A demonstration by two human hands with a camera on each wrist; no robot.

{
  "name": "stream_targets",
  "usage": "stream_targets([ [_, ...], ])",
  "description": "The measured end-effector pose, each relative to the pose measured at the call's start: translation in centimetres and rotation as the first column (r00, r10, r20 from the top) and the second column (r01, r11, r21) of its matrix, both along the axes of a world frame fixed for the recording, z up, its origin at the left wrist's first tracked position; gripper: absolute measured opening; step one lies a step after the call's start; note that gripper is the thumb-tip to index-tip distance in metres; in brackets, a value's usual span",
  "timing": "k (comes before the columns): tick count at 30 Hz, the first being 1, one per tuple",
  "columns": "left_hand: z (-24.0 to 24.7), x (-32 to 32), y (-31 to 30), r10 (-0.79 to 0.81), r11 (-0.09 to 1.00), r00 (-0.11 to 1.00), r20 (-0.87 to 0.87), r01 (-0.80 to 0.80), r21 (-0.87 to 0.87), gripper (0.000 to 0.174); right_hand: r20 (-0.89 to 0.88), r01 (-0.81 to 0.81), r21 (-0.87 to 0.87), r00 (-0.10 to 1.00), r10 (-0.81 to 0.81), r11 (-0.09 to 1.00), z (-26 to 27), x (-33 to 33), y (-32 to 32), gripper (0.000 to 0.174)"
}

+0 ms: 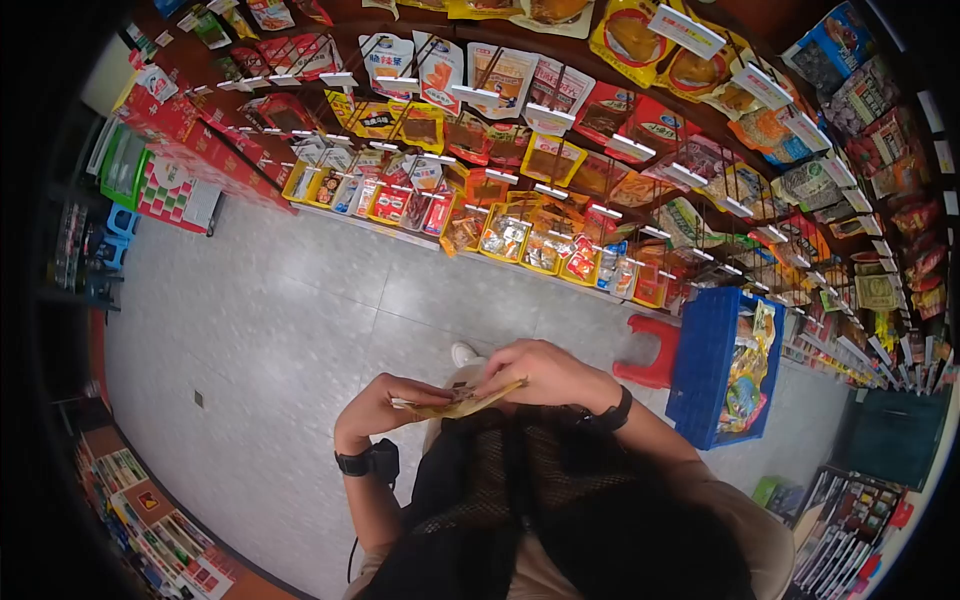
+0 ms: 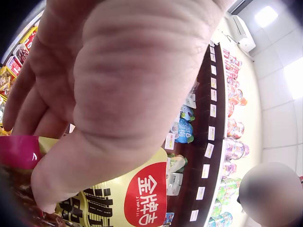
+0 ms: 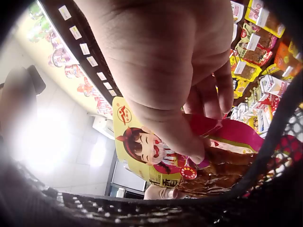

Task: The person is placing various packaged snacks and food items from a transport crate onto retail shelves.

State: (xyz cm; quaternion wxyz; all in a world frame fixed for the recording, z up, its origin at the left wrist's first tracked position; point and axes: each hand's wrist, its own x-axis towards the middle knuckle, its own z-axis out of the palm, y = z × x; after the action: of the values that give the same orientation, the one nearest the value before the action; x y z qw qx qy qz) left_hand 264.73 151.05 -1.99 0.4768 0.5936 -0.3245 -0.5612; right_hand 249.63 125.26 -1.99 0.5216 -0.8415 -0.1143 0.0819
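Both hands hold a yellow and magenta snack packet (image 1: pixel 462 407) in front of the body. My left hand (image 1: pixel 378 408) grips one end, its thumb (image 2: pixel 57 177) across the printed front beside a red oval with white characters. At the other end my right hand (image 1: pixel 550 372) pinches the packet, and its thumb (image 3: pixel 177 139) lies over a cartoon face on the front. Brown glossy food shows through a clear part of the packet (image 3: pixel 220 165) in the right wrist view. The fingertips behind the packet are hidden.
A shelf rack of hanging snack bags (image 1: pixel 500 80) curves across the front, with yellow bins (image 1: pixel 505 232) along its bottom. To the right stand a blue crate (image 1: pixel 700 370) of packets and a red stool (image 1: pixel 647 350). Grey tiled floor (image 1: pixel 250 300) stretches left.
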Motion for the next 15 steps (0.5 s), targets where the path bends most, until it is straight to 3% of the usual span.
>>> stream_targets([
  [9,-1.6,3.8,0.1,-0.088,0.994,0.996,0.023,0.090,-0.060,0.028,-0.008,-0.001,-0.079,1.000,0.000,0.997,-1.1,2.1,2.1,0.023],
  [11,-1.4,4.4,-0.5,-0.037,0.999,0.997,0.073,0.037,0.008,0.023,-0.079,0.134,0.026,0.988,-0.132,0.991,-1.7,2.8,1.2,0.021],
  [12,-3.8,5.3,0.2,-0.014,1.000,0.978,0.209,0.010,0.018,0.023,-0.122,0.204,0.078,0.973,-0.193,0.976,-1.8,3.0,1.0,0.021],
  [15,-4.9,5.5,-2.6,0.296,0.954,0.953,0.064,-0.291,-0.069,0.027,-0.307,0.554,0.355,0.830,-0.466,0.753,-2.2,3.6,0.9,0.024],
])
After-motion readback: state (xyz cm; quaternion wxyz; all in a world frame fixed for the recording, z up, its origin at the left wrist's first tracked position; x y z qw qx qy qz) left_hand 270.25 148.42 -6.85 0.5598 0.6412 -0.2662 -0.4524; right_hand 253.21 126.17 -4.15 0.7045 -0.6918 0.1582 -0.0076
